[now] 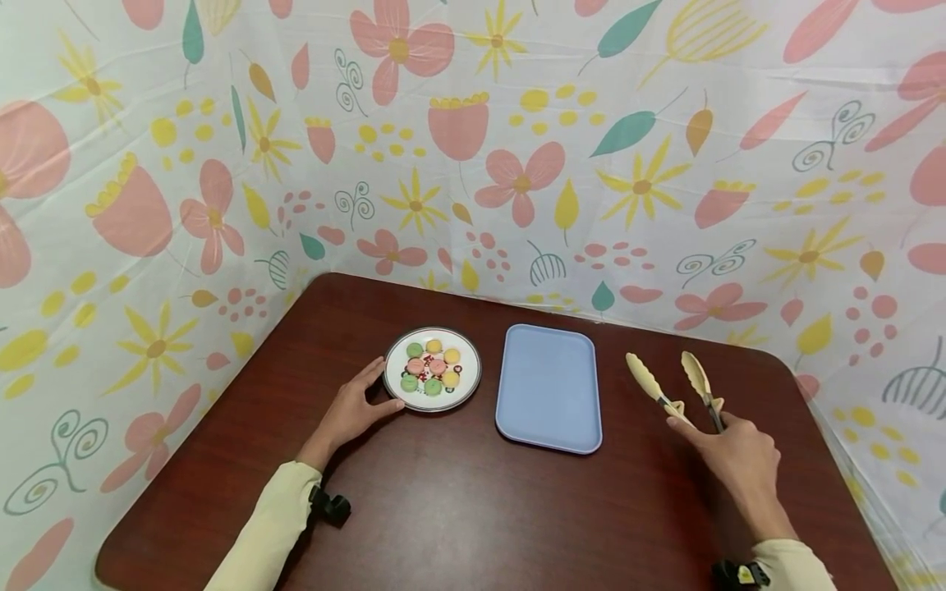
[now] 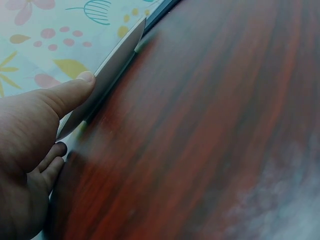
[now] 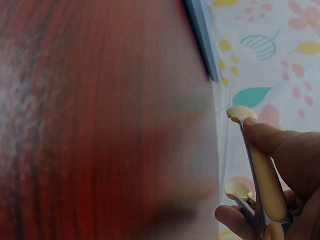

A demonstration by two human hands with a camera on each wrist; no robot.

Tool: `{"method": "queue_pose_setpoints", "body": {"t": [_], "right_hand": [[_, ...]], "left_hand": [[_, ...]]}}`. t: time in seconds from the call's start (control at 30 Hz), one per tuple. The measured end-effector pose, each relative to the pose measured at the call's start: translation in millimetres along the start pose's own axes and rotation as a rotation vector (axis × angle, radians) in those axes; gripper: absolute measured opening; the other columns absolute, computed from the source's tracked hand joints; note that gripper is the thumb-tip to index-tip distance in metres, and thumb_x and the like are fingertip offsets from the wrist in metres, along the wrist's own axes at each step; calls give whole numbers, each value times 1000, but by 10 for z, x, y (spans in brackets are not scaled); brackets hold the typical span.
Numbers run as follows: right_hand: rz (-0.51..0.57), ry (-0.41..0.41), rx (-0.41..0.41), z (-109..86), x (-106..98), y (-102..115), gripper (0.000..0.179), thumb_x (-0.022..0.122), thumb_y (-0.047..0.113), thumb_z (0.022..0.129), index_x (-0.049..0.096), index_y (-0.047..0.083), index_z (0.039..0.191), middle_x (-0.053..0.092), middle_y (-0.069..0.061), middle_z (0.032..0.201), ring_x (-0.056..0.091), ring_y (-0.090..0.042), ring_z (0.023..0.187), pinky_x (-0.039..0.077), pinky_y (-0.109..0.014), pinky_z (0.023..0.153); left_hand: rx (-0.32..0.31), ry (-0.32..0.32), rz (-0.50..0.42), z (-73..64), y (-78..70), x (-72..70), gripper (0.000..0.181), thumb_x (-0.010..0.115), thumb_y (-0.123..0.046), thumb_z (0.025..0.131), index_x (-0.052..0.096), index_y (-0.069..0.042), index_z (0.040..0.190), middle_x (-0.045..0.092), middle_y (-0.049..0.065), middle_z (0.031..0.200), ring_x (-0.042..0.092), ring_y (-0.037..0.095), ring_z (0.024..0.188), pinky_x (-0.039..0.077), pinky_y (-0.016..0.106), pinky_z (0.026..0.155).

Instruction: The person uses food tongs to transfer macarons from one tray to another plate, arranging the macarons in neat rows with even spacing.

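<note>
At the left, a round white plate (image 1: 396, 386) with a dark rim line carries several green, pink and yellow macarons (image 1: 433, 386). My left hand (image 1: 357, 414) holds its near left edge, thumb and fingers spread along the rim. In the left wrist view the thumb (image 2: 75, 92) lies against the plate's side (image 2: 107, 75), with fingertips showing below it. At the right, my right hand (image 1: 739, 464) grips a pair of tongs (image 1: 658, 392) by the handles. Their cream, scalloped tips stand apart, pointing away from me, with nothing between them.
A light blue rectangular tray (image 1: 548, 390) lies between the plate and the tongs on the dark reddish-brown table (image 1: 458, 509). Flower-patterned cloth (image 1: 517, 148) hangs behind the table's far edge and along its sides.
</note>
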State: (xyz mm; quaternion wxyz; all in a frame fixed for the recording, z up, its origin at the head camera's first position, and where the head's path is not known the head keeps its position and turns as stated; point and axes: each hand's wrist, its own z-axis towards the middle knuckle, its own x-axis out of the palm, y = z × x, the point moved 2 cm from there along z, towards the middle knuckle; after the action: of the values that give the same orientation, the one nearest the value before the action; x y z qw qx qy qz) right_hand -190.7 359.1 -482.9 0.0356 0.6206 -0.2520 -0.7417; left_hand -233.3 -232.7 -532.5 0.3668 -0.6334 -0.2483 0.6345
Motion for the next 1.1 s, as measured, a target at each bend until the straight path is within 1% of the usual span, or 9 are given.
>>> {"method": "queue_pose_setpoints", "body": {"t": [0.1,0.27,0.33,0.43,0.53,0.7,0.87,0.97,1.1], "right_hand": [[-15,14,1,20,42,-10,76,73,76,77,62,0,82,59,-16,65,58,-60,84,41,-66,74],[-30,20,-6,49,100,-5,82,73,75,77,67,-5,93,64,-24,72,58,-62,85,42,-67,73],[-29,18,-13,62,117,7,83,73,75,77,67,-6,93,64,-26,73,58,-62,84,43,-66,72],[-41,23,-30,77,135,30,81,72,76,77,65,-5,86,64,-28,74,59,-59,79,45,-64,67],[-72,48,-28,76,149,43,81,70,79,76,63,-2,80,63,-30,77,60,-54,72,46,-60,60],[-107,93,-21,60,177,42,82,68,82,75,59,1,72,60,-25,69,59,-44,63,45,-54,52],[-117,98,-73,48,172,78,76,69,78,79,54,4,68,53,-15,60,55,-32,55,45,-50,50],[-120,90,-108,31,149,102,74,69,76,81,55,3,72,53,-14,60,56,-34,56,45,-52,51],[-107,42,-172,-4,123,134,74,66,73,85,59,-1,88,57,-16,65,60,-45,64,46,-60,56]], "left_hand": [[0,0,-1,3,6,-2,96,82,-46,85,35,-7,159,29,9,167,25,29,154,30,54,119],[-2,5,-2,2,14,-7,97,82,-47,85,35,-7,159,29,9,167,25,29,154,30,54,119],[-1,4,-4,3,15,-9,97,82,-47,85,35,-6,159,29,9,167,25,30,154,31,54,119],[3,2,-7,5,15,-10,97,82,-48,85,35,-7,159,29,9,167,25,30,154,31,55,119],[4,4,-2,4,12,-8,96,82,-47,85,35,-7,159,29,9,167,25,30,154,30,55,119],[-5,8,4,7,14,4,96,82,-46,85,35,-7,159,29,9,167,25,30,154,30,55,119],[3,3,6,19,14,8,96,82,-46,85,35,-6,159,30,10,167,26,30,154,31,54,119],[1,4,8,16,16,6,97,82,-47,85,35,-6,159,30,10,167,26,30,154,31,55,119],[1,5,14,1,28,-1,97,82,-47,86,35,-5,159,29,12,167,26,32,153,31,56,118]]}}
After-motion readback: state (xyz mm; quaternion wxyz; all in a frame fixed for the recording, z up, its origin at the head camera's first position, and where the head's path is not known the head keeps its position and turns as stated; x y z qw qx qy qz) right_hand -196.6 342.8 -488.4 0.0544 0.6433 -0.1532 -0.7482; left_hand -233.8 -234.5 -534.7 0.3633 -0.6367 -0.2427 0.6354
